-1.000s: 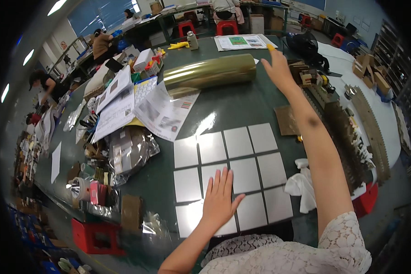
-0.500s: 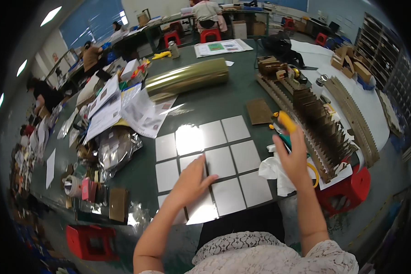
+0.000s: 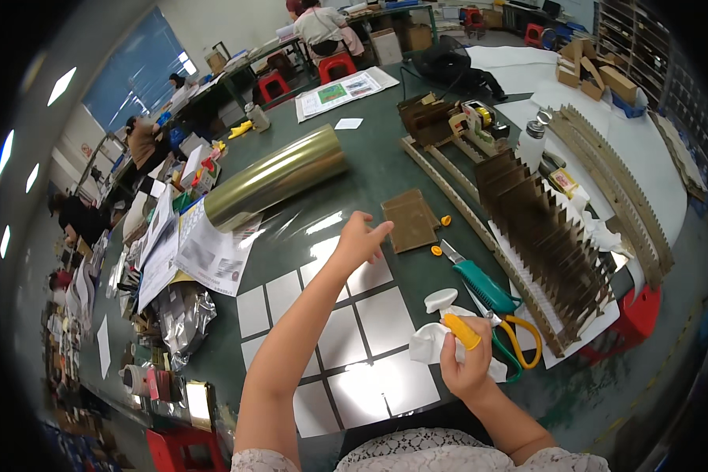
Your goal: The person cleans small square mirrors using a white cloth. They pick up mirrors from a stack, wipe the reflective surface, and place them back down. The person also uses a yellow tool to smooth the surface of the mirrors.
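Observation:
Several silver-grey square plates [image 3: 340, 337] lie in a grid on the dark green table. My left hand [image 3: 362, 240] is over the far right end of the grid, its thumb and fingers apart with nothing between them. Next to it is a small pile of brown square sheets [image 3: 411, 222]. My right hand [image 3: 470, 363] is closed on a crumpled white cloth [image 3: 426, 344] beside the grid. A yellow finger cot [image 3: 462, 332] covers one of its fingertips. Just beyond lie a teal utility knife [image 3: 484, 285] and scissors [image 3: 531, 338] with a yellow handle loop.
Two small yellow finger cots [image 3: 436, 251] lie near the knife. At right stands a toothed rack [image 3: 539, 228] full of brown sheets. A gold film roll [image 3: 279, 177], papers [image 3: 216, 256] and a plastic bag [image 3: 182, 322] sit at left. Red stools [image 3: 633, 338] stand by the table.
My left hand has moved from the middle of the grid to its far right end. My right hand has come down and nearer, onto the white cloth. The view has shifted.

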Available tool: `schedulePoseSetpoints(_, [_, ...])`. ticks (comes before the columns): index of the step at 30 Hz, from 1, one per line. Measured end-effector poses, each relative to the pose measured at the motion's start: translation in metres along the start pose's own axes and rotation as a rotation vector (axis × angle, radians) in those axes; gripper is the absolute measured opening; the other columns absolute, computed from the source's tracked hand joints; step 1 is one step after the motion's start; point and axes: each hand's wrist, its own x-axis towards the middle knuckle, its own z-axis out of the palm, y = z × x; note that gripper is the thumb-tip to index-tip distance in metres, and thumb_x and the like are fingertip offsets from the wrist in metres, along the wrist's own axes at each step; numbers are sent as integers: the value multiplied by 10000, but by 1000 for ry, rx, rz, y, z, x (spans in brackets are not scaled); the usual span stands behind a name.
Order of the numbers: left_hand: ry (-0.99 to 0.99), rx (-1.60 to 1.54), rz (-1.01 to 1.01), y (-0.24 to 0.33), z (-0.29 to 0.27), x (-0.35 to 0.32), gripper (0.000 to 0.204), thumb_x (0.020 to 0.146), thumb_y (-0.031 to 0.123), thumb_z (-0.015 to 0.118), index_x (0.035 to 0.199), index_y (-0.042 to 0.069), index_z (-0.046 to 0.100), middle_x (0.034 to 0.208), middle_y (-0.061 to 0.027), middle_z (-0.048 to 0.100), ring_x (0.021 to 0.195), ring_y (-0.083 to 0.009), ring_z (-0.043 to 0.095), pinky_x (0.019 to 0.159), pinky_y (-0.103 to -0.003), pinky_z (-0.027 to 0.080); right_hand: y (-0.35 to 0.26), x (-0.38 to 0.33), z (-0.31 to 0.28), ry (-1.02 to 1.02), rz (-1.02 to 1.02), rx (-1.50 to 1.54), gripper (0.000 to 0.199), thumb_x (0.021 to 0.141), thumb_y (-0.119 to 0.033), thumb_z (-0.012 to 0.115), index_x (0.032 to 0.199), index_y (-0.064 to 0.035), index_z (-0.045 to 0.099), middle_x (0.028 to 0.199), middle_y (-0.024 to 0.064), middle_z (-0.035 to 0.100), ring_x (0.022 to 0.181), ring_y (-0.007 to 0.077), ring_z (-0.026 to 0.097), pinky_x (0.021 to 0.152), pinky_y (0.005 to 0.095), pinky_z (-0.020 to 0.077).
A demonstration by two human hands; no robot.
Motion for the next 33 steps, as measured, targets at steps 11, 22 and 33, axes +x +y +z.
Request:
schedulePoseSetpoints(11, [211, 282, 218, -16, 2, -9, 581, 869, 260, 666, 1284, -49, 401, 836, -173, 662, 739, -295, 652, 682, -382, 518, 1, 5, -3, -81, 119, 0, 269, 848, 74, 520, 1113, 32, 527, 990, 147, 573, 874, 278, 546, 782, 356, 439])
schedulePoseSetpoints(22, [1143, 341, 148, -135, -281, 0, 432, 857, 311, 669, 1058, -63, 588, 939, -196, 646, 837, -287, 617, 743, -389, 480, -9, -10, -4, -320, 26, 66, 286, 782, 43, 613, 1060, 9, 554, 1005, 138, 608, 828, 310, 582, 724, 409, 470])
schedulePoseSetpoints(33, [843, -537, -100, -200, -347, 39, 698, 836, 595, 621, 1181, -12, 589, 1038, -140, 628, 852, -203, 591, 769, -343, 469, -41, -8, 10, -750, -66, 278, 302, 724, -52, 765, 985, 7, 624, 1056, 127, 669, 952, 254, 662, 789, 351, 546])
